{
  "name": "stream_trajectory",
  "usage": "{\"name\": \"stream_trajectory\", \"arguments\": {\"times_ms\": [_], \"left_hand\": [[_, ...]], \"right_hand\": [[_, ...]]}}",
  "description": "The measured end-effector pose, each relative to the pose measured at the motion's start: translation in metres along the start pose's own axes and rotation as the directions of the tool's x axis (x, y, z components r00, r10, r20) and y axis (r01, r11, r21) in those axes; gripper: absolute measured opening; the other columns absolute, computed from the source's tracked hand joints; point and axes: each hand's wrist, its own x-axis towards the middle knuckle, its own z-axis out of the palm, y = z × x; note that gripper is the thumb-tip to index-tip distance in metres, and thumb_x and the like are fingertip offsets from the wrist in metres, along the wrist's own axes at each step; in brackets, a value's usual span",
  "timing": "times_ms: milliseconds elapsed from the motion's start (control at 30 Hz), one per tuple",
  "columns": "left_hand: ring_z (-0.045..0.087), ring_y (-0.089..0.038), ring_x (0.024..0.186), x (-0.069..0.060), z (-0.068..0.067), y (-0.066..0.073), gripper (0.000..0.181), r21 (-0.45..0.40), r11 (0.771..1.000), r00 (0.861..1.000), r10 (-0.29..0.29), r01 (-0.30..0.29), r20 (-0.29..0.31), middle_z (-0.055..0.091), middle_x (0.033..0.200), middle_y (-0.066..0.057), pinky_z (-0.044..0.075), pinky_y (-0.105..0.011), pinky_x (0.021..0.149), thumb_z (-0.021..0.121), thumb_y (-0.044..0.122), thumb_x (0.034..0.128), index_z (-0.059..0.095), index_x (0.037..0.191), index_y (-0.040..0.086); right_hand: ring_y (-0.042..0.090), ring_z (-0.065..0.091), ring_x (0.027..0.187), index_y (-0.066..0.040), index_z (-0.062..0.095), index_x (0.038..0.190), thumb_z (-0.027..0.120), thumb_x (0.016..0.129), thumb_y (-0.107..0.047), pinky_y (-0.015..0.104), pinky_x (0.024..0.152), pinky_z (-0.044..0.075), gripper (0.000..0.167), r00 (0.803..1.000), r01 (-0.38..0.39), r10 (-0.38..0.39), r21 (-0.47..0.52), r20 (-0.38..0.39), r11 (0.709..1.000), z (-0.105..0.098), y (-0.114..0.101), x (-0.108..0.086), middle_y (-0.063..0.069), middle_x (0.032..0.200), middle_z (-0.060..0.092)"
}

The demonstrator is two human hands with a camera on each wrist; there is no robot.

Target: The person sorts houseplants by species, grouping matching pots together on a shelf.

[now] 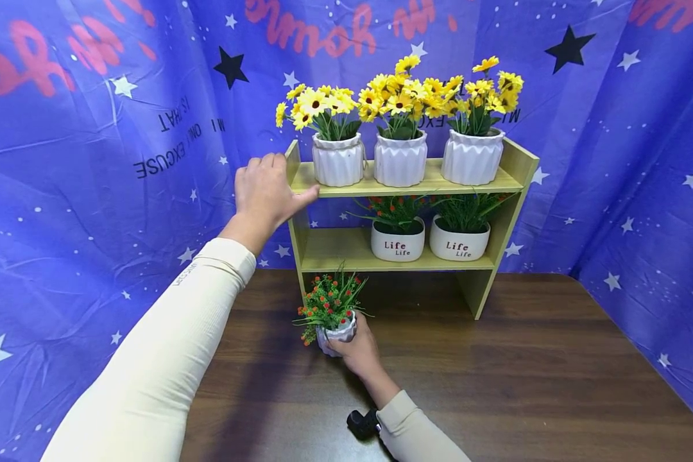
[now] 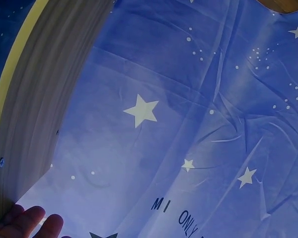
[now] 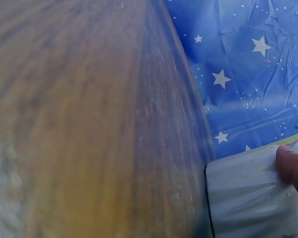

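Observation:
A small wooden shelf (image 1: 401, 190) stands on the table. My left hand (image 1: 264, 192) grips its upper left side, with the thumb along the top board's front edge; in the left wrist view the fingers (image 2: 27, 223) lie against the side panel (image 2: 44, 99). Below, in front of the shelf's left leg, my right hand (image 1: 358, 346) holds a white ribbed flowerpot (image 1: 337, 333) of small red-orange flowers and thin green leaves. The right wrist view shows the thumb pressed on that pot's (image 3: 253, 193) side. The fingers behind the pot are hidden.
Three white pots of yellow flowers (image 1: 400, 157) line the top board. Two white oval planters marked "Life" (image 1: 397, 242) stand on the middle board, towards the right. The brown table (image 1: 543, 372) spreads forward, with blue star-printed cloth (image 1: 629, 160) behind and at the sides.

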Motion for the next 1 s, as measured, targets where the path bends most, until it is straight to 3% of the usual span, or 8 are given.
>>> {"name": "stream_trajectory", "arguments": {"times_ms": [533,1000], "left_hand": [[0.054,-0.036,0.104,-0.002,-0.001,0.003,0.087,-0.044,0.999,1.0,-0.005,0.006,0.01,0.059,0.117,-0.016,0.05,-0.05,0.077,0.052,0.074,0.0826,0.054,0.127,-0.001],[0.053,-0.036,0.102,-0.003,0.0,0.001,0.086,-0.057,0.998,1.0,-0.006,0.005,-0.025,0.058,0.113,-0.013,0.051,-0.051,0.072,0.054,0.074,0.0812,0.054,0.124,0.0]], "right_hand": [[0.031,0.06,0.109,-0.004,0.049,0.14,0.091,0.066,-0.014,0.046,0.092,0.046,0.085,0.997,-0.072,0.075,0.099,-0.026,0.992,-0.003,0.0,-0.002,0.017,0.121,0.064],[0.03,0.059,0.11,-0.003,0.05,0.138,0.091,0.068,-0.012,0.044,0.093,0.047,0.082,0.997,-0.032,0.042,0.155,-0.062,0.987,-0.018,-0.012,-0.003,0.017,0.122,0.063]]}}
